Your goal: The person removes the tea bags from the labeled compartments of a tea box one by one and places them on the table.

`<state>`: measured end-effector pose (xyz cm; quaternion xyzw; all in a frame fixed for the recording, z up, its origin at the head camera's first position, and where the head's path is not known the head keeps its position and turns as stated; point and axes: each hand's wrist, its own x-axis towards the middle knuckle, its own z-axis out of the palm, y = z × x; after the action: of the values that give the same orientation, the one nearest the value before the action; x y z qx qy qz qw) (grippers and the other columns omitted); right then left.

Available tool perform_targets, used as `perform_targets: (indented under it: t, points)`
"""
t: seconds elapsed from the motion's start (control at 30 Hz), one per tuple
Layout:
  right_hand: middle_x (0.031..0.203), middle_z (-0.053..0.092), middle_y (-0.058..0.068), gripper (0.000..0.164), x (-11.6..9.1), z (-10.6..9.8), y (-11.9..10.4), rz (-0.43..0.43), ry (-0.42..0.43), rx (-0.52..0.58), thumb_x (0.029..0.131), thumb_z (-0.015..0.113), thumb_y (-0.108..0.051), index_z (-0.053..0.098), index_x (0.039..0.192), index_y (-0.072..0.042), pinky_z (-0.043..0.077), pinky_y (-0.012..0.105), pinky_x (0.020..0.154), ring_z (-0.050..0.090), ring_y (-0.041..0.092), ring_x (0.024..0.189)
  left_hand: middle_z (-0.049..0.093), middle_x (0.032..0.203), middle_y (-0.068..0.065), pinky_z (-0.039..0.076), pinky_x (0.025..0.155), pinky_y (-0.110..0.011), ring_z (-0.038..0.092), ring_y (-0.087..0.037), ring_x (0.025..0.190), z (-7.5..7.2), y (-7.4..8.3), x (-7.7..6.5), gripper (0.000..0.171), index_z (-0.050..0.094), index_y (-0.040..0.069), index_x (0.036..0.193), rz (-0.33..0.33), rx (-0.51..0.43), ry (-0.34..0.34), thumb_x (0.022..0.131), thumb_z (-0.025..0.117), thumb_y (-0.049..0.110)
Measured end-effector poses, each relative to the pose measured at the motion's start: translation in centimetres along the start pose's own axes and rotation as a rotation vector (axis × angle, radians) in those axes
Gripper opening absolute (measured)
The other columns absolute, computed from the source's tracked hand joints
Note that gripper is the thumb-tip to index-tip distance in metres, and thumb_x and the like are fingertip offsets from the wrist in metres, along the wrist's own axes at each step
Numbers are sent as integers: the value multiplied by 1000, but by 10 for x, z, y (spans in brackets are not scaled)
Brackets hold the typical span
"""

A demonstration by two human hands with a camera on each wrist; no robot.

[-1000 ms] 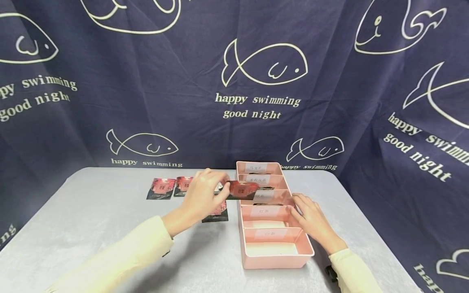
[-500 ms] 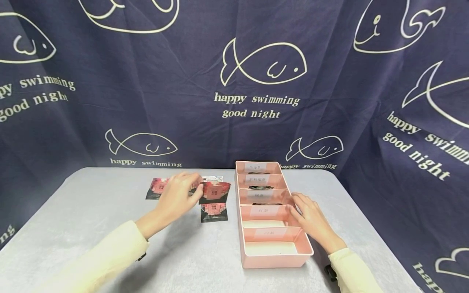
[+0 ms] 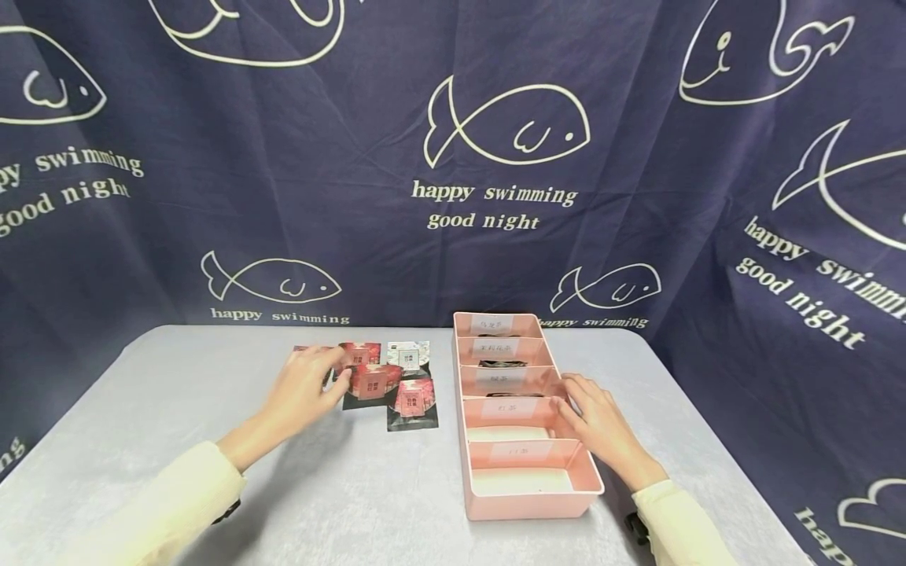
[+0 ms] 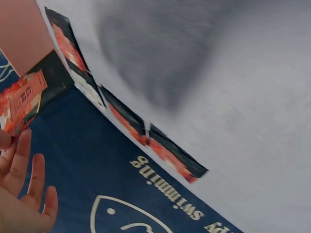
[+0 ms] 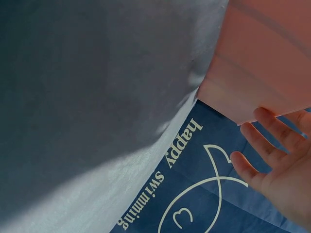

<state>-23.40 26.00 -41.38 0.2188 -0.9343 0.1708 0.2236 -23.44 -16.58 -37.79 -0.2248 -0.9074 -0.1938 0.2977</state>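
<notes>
My left hand [image 3: 300,385] pinches a red-and-black tea sachet [image 3: 373,383] by its edge, in the air above other sachets on the table. The left wrist view also shows this held sachet [image 4: 29,94] at the tips of my thumb and fingers. Another red-and-black sachet [image 3: 414,405] lies in front, with a white-and-black one [image 3: 408,358] behind it. At the back, one more red sachet [image 3: 361,351] is partly covered. My right hand [image 3: 602,424] holds the right wall of a pink divided box [image 3: 534,505], thumb over the rim and other fingers along the outside.
White labels with writing mark the box's compartments. Dark sachet edges [image 3: 502,363] show in the rear compartments; bare bottoms show in the front two. The grey table [image 3: 368,495] meets a dark blue curtain [image 3: 382,267] at the back.
My left hand has carried the held sachet leftward from over the box to above the loose sachets. My right hand has stayed at the box's side.
</notes>
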Motion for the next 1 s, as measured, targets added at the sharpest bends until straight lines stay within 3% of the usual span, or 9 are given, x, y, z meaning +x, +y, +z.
perform_targets:
  t: [0.13, 0.43, 0.8, 1.0]
  points:
    - [115, 57, 15, 31, 0, 1, 0, 9, -7, 2, 88, 54, -20, 57, 111, 0, 40, 51, 84, 52, 33, 109, 62, 72, 5, 40, 74, -39, 57, -17, 74, -3, -8, -6, 4, 59, 14, 81, -1, -20, -50, 78, 60, 11]
    - [116, 57, 16, 32, 0, 0, -1, 17, -21, 1, 88, 53, -20, 57, 112, 0, 39, 51, 85, 51, 34, 110, 65, 80, 4, 41, 80, -46, 61, -20, 83, -8, -15, -17, 6, 60, 19, 82, -85, -58, -161, 79, 61, 14]
    - [116, 57, 16, 31, 0, 0, -1, 16, -20, -2, 88, 53, -20, 57, 112, 0, 39, 50, 84, 51, 34, 110, 64, 77, 3, 45, 66, -35, 59, -17, 73, -5, -23, -17, 12, 58, 19, 80, -145, -136, -240, 78, 61, 8]
    - [116, 57, 16, 31, 0, -1, -2, 19, -23, 4, 89, 53, -20, 57, 112, 0, 39, 51, 84, 51, 34, 110, 63, 74, 3, 44, 62, -35, 55, -13, 66, 3, -35, -15, 8, 57, 18, 79, -177, -106, -272, 78, 60, 10]
